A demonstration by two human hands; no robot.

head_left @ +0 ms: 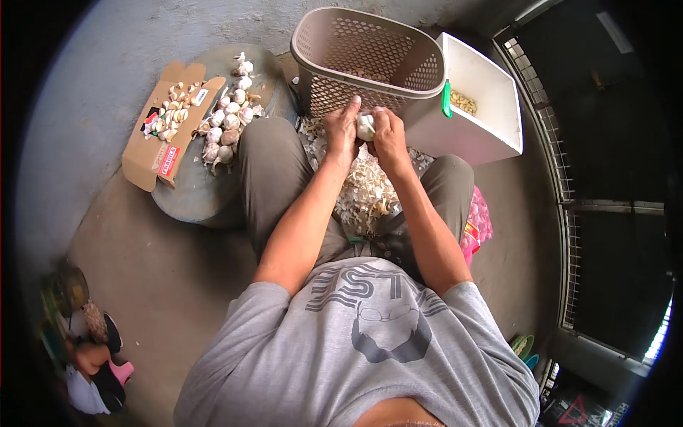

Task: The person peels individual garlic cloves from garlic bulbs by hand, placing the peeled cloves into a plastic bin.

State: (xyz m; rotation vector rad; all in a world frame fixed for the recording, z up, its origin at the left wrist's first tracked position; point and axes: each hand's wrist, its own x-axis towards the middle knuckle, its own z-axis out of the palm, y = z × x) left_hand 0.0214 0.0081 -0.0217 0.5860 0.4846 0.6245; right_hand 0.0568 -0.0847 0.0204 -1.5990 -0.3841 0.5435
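Note:
Between my two hands, in front of the basket's near side, is a white garlic bulb (366,127). My left hand (342,130) holds the bulb from the left, with its thumb pointing up. On the right side, my right hand (388,135) has its fingers bent against the bulb. Loose garlic skins (366,186) lie in a heap below, between my knees. Whole garlic bulbs (231,122) are piled on a round grey surface (186,197) at the left. Separated cloves (173,114) rest on an opened cardboard box (143,151) beside them.
A tall perforated basket (327,91) stands just beyond my hands. Right of it is a white foam box (491,96) with pale cloves inside and a green-handled item (447,99) at its edge. A pink net bag (479,219) lies by my right knee. Footwear (89,377) is at lower left.

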